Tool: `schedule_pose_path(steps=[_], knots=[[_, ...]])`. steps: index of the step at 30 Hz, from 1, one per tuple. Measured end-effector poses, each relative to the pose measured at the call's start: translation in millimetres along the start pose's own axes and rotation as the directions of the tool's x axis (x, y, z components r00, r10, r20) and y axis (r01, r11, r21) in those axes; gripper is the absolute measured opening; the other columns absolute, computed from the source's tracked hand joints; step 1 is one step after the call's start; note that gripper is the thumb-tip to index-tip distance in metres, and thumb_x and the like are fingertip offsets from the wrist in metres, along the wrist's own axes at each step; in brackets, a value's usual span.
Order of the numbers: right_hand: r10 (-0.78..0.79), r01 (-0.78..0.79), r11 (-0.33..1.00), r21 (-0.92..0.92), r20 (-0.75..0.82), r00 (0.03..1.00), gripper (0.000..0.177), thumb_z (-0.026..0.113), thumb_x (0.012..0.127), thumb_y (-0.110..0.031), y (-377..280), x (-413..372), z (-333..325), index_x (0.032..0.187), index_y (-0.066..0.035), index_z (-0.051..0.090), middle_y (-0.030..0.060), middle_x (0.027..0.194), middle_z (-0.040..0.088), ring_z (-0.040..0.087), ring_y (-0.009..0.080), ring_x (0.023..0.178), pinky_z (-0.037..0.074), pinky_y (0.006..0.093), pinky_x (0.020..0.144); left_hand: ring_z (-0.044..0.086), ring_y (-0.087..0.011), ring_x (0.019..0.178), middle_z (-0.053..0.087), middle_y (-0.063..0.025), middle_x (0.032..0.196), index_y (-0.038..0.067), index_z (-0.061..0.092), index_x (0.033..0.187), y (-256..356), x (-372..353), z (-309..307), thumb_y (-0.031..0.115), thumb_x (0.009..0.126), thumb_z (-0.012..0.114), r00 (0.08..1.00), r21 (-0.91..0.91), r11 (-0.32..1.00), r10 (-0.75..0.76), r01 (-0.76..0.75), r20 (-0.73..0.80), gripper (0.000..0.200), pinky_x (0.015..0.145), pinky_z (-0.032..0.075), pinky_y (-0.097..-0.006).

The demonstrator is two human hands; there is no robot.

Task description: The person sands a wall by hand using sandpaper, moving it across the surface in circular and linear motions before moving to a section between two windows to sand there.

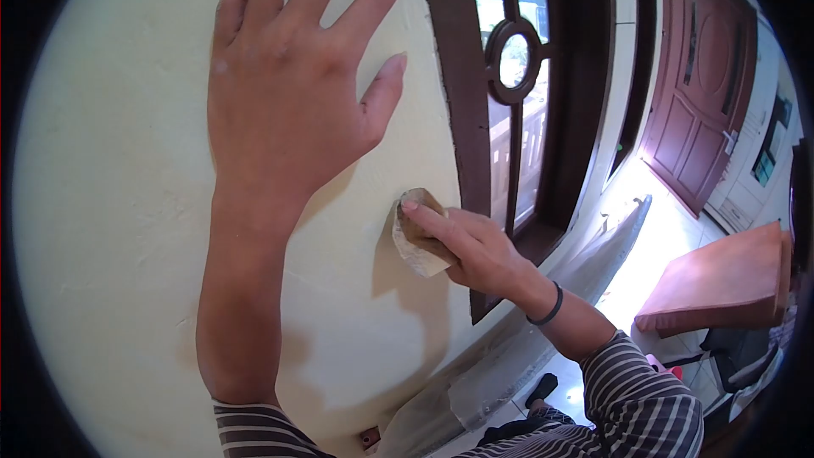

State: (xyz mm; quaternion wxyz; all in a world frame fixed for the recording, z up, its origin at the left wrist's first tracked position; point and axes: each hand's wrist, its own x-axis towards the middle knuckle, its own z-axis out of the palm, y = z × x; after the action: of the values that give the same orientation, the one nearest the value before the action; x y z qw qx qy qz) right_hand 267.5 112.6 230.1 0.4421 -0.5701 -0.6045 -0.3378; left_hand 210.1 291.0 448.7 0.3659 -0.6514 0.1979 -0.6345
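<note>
My left hand (292, 76) lies with its fingers spread on the pale yellow wall (110, 203), at the upper left. Lower and to the right, my right hand (479, 246) grips a worn, light brown scraper or block (421, 246), its thumb or finger pressed along the top. The piece is against or very near the wall and casts a shadow on it. Small marks and rough patches show on the wall surface.
A dark brown window frame (462, 76) stands right of my hands. Plastic sheeting (483, 394) runs along the wall's foot. Farther right are a brown door (699, 76), a brown padded or boxy piece (721, 280) and a dark chair. A socket (370, 437) sits low on the wall.
</note>
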Motion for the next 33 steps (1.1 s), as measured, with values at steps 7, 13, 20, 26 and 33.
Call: schedule_pose_path(steps=[7, 13, 20, 26, 33], knots=[[0.014, -0.014, 0.999, -0.038, -0.001, 1.0, 0.075, 0.08, 0.075, 0.002, -5.6, -5.6, 5.2, 0.145, -0.008, 0.057, 0.0089, 0.082, 0.057, 0.058, 0.0285, 0.069, 0.05, 0.0398, 0.064, 0.044, -0.0245, 0.145, 0.052, 0.0011, 0.154, 0.029, 0.065, 0.138, 22.5, 24.9, -46.0, 0.028, 0.086, 0.074, 0.953, 0.002, 0.988, -0.152, 0.156, 0.263, 0.053, 0.123, 0.029, -0.0469], [-0.05, 0.031, 0.96, -0.277, -0.062, 0.997, 0.074, 0.072, 0.073, 0.003, -10.4, -2.0, -0.2, 0.145, -0.006, 0.058, 0.0095, 0.093, 0.054, 0.055, 0.0258, 0.078, 0.047, 0.0381, 0.069, 0.043, -0.0251, 0.146, 0.052, 0.001, 0.155, 0.029, 0.065, 0.138, 23.2, 26.6, -47.6, 0.027, 0.086, 0.073, 0.95, 0.004, 0.987, -0.154, 0.159, 0.272, 0.053, 0.123, 0.03, -0.0476], [0.135, -0.156, 0.942, -0.296, -0.089, 0.987, 0.087, 0.076, 0.065, 0.002, -32.8, -3.2, -4.1, 0.148, -0.002, 0.054, 0.0117, 0.096, 0.052, 0.054, 0.0274, 0.08, 0.046, 0.0394, 0.075, 0.043, -0.024, 0.147, 0.052, 0.001, 0.155, 0.03, 0.065, 0.138, 18.9, 23.1, -44.5, 0.027, 0.086, 0.073, 0.955, 0.038, 0.992, -0.125, 0.119, 0.269, 0.053, 0.124, 0.029, -0.0474], [0.158, -0.18, 0.945, -0.273, -0.101, 0.982, 0.086, 0.079, 0.066, -0.002, -17.2, -21.6, 8.4, 0.148, -0.003, 0.055, 0.0089, 0.088, 0.045, 0.054, 0.0257, 0.078, 0.046, 0.0366, 0.067, 0.044, -0.0261, 0.145, 0.052, 0.0, 0.154, 0.03, 0.066, 0.137, 15.3, 20.2, -41.7, 0.029, 0.086, 0.073, 0.961, 0.045, 0.996, -0.087, 0.078, 0.263, 0.051, 0.123, 0.029, -0.0486], [0.028, -0.117, 0.947, -0.299, -0.287, 0.958, 0.069, 0.081, 0.073, -0.01, -8.6, -35.9, 42.0, 0.139, -0.007, 0.065, 0.003, 0.076, 0.037, 0.047, 0.0194, 0.063, 0.041, 0.0335, 0.055, 0.041, -0.038, 0.143, 0.053, -0.0191, 0.146, 0.008, 0.071, 0.123, 29.2, 25.5, -48.6, 0.023, 0.075, 0.076, 0.961, 0.087, 0.992, -0.109, 0.089, 0.256, 0.051, 0.119, 0.03, -0.0554]])
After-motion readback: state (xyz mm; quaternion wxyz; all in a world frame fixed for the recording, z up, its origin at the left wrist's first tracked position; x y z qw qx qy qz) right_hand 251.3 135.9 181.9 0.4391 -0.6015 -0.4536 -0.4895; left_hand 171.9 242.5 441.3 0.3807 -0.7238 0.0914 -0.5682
